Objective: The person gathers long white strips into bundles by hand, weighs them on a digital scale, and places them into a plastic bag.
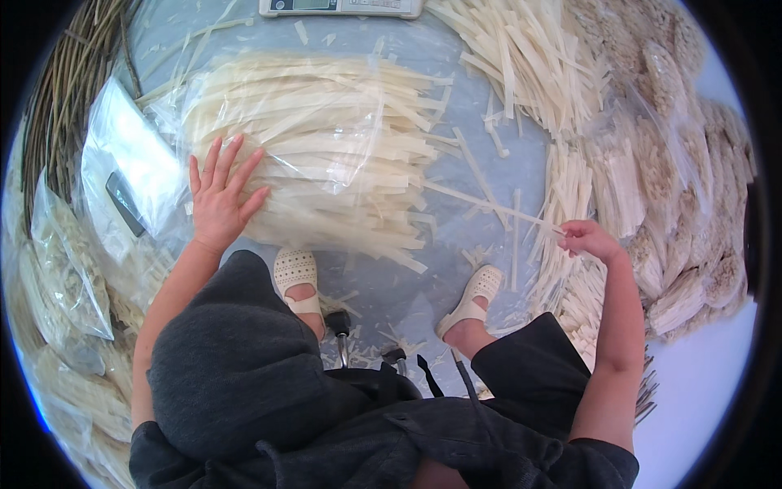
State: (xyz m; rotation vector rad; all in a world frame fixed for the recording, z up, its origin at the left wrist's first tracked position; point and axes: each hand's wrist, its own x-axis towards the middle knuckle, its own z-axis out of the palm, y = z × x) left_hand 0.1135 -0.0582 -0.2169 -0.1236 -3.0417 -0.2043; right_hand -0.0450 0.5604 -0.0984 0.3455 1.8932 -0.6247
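Observation:
A clear plastic bag (360, 147) lies on the floor, filled with long flat cream-coloured strips (293, 91) whose ends stick out of its right side. My left hand (223, 192) rests on the bag's left part, fingers spread and palm down. Out to the right, my right hand (586, 239) pinches the end of a single strip (489, 203). That strip stretches leftward, and its far end reaches the strips at the bag's mouth. Several loose strips (478, 168) lie between the bag and my right hand.
Loose strips (525, 55) are heaped at upper right, beside bundled strips (617, 177). A digital scale (342, 6) stands at the top. On the left are thin brown sticks (67, 79), plastic bags (122, 147) and a dark phone-like object (125, 203). Stool casters (338, 323) stand between my feet.

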